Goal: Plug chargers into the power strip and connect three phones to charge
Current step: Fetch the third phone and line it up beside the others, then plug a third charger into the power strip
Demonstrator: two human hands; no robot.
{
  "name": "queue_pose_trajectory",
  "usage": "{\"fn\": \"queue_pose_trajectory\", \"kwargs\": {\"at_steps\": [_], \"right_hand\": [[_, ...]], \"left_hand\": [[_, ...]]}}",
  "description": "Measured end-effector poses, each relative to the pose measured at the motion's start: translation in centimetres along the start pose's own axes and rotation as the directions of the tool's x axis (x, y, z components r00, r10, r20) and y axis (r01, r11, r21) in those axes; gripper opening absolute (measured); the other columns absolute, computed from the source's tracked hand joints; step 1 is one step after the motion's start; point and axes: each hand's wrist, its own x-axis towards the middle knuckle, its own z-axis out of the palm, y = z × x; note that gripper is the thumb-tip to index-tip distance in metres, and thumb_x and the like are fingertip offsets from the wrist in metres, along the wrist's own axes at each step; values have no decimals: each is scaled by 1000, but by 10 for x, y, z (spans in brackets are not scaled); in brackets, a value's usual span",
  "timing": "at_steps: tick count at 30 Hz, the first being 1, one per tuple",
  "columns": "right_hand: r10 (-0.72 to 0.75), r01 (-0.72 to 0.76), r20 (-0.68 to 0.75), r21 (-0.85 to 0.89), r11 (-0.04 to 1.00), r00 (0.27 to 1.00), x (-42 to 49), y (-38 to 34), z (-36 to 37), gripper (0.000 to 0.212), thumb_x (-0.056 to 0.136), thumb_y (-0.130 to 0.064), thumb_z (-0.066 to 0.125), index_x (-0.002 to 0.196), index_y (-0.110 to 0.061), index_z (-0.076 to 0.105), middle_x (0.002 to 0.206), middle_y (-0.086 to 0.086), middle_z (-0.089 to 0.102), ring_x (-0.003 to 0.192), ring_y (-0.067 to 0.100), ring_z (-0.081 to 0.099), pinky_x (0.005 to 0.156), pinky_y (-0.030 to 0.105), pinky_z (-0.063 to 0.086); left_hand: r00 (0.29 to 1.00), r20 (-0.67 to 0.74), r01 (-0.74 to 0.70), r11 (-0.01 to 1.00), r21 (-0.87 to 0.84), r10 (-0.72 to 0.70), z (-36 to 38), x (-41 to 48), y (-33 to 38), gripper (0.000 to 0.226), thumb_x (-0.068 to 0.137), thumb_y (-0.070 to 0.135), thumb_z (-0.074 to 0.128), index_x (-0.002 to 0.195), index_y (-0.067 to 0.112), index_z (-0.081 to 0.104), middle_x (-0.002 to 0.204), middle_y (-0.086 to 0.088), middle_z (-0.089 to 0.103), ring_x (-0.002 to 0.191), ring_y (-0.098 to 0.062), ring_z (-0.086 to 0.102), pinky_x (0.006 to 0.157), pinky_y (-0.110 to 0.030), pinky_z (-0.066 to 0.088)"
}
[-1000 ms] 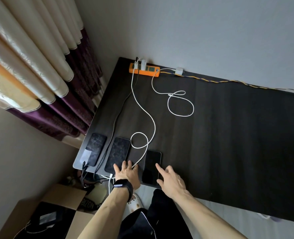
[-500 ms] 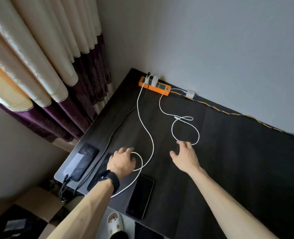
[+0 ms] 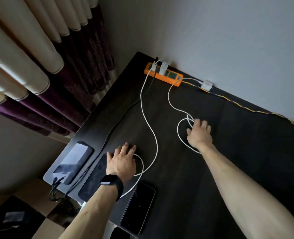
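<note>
Right hand [image 3: 200, 133]: grip spread, fingers reaching down onto the coiled loop of the loose white charging cable [image 3: 178, 133]; whether any strand is already pinched cannot be told. Left hand [image 3: 121, 161]: fingers apart, palm down, resting partly on the middle phone and clamped on nothing.

Dark matte table [image 3: 237, 152]: carries everything below, its far edge against the grey wall.

Three dark slab phones lie along the near-left edge, long axes roughly parallel, running from the near edge away towards the far side: far-left phone [image 3: 73, 162] with a cable at its near end, middle phone [image 3: 94, 180] with a white cable running to its near end, nearest phone [image 3: 138, 207] with no cable seen at it.

Orange power strip [image 3: 163, 74]: at the far edge, long axis along the wall, two white plugs seated. Small white charger block [image 3: 207, 85] lies just beside its right end, apparently unplugged.

Key relation: the loose cable's free connector sits at the loop under the right hand; the nearest phone lies near and to the left of it, closer to the left hand, so the connector probably has to travel towards the near edge.
</note>
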Motion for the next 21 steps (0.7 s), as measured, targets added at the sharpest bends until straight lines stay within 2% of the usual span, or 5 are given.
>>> {"fn": "queue_pose_trajectory", "kwargs": {"at_steps": [3, 8, 14, 18, 21], "right_hand": [[-38, 39, -51, 15, 999, 998, -51, 10, 26, 20, 99, -17, 49, 116, -7, 46, 122, 20, 52, 110, 41, 54, 85, 46, 45], [-85, 96, 99, -106, 990, 991, -141, 34, 54, 26, 88, -8, 57, 112, -12, 47, 117, 10, 55, 106, 31, 59, 87, 40, 48], [-15, 21, 174, -30, 999, 985, -221, 68, 68, 11, 96, -24, 48, 107, -22, 47, 111, -1, 53, 106, 23, 58, 79, 39, 52], [88, -131, 276, 140, 982, 957, -199, 74, 39, 42, 82, -47, 59, 119, -27, 51, 118, -5, 49, 113, 20, 54, 87, 37, 49], [90, -137, 195, 240, 961, 977, -153, 69, 6, 65, 76, -52, 59, 134, -26, 46, 131, -3, 48, 123, 22, 47, 95, 39, 44]], "left_hand": [[998, 56, 12, 999, 46, -14, -8, -2, 2, 60, 98, 38, 40, 154, 36, 22, 165, 4, 16, 148, -23, 22, 118, -59, 16], [981, 184, 45, 992, 121, -67, -34, -2, 20, 61, 94, 33, 41, 153, 30, 27, 160, -2, 26, 142, -26, 31, 114, -54, 22], [993, -83, -86, 994, -64, 80, -46, -11, 64, 52, 91, 28, 47, 142, 19, 40, 143, -5, 43, 132, -29, 40, 110, -47, 33], [981, -71, -182, 982, -46, 179, -44, 3, 93, 61, 91, 32, 49, 149, 22, 34, 155, -4, 31, 143, -27, 29, 116, -48, 26], [983, -77, -172, 984, -39, 168, -41, 26, 100, 63, 93, 36, 49, 152, 24, 29, 161, -6, 22, 149, -28, 18, 119, -52, 19]]}}
